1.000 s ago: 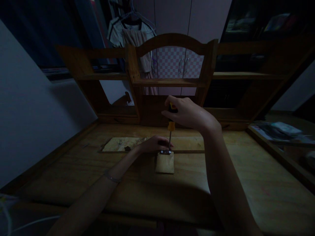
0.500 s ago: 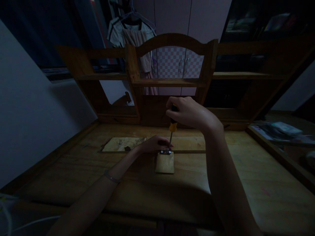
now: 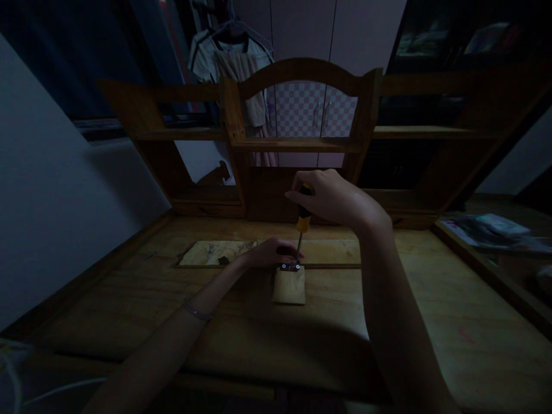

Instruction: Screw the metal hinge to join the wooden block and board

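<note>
A screwdriver [image 3: 303, 222] with a black and yellow handle stands nearly upright, its shaft pointing down at a small dark metal hinge [image 3: 290, 267]. My right hand [image 3: 325, 192] is closed around the top of the handle. Low beside the shaft, my left hand [image 3: 276, 253] is curled with its fingers at the hinge, steadying it; some fingertips are hidden. Two bright screw heads show on the hinge's near leaf, over a small square wooden block [image 3: 289, 286]. Behind the hinge lies a long, thin wooden board [image 3: 332, 252], partly covered by my left hand.
The wooden desk top [image 3: 207, 339] carries the work. A wooden shelf unit [image 3: 297, 145] rises along its back edge. Papers and plastic-wrapped items [image 3: 495, 227] lie at the right. A white cable [image 3: 64, 390] runs at the lower left. Clothes [image 3: 241, 63] hang behind the shelf.
The fingers of my right hand have shifted slightly on the screwdriver's handle, the thumb reaching further left. My left hand, the hinge and the boards have stayed in place.
</note>
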Demonstrator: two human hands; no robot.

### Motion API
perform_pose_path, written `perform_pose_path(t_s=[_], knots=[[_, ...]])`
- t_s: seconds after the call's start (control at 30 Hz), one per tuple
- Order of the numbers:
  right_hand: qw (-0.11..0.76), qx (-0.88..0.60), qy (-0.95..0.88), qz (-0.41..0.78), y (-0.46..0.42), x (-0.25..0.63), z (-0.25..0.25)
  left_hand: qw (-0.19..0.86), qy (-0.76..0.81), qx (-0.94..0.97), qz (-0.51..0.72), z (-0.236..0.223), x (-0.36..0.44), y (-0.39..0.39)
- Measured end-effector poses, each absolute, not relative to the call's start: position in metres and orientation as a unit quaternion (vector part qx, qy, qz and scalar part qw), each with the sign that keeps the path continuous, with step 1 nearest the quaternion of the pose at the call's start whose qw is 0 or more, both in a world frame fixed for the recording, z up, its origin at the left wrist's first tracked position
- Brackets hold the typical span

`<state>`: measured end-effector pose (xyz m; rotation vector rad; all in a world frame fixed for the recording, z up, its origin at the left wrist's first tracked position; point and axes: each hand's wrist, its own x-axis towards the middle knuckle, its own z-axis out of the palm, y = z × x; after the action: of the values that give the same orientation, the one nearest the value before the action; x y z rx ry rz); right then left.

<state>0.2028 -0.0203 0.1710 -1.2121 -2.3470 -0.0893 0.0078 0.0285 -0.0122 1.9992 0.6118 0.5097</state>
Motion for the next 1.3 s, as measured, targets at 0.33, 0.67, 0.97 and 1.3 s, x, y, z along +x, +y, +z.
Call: perform_pose_path(t_s=[0.33,0.67,0.97,1.3], knots=[[0.246,-0.448,-0.858,-0.041,-0.0188,0.2025,0.1703,0.480,0.254,0.814,0.205,-0.0141,0.0075,0.0297],[0.256,-0.441,-0.860,-0.031,-0.0186,0.2032,0.1699,0.465,0.246,0.825,0.207,-0.0139,0.0077,0.0305],[0.254,-0.443,-0.859,-0.032,-0.0192,0.2033,0.1696,0.464,0.250,0.825,0.205,-0.0133,0.0074,0.0300],[0.256,-0.452,-0.854,-0.019,-0.0194,0.2033,0.1685,0.481,0.247,0.815,0.208,-0.0125,0.0087,0.0291]])
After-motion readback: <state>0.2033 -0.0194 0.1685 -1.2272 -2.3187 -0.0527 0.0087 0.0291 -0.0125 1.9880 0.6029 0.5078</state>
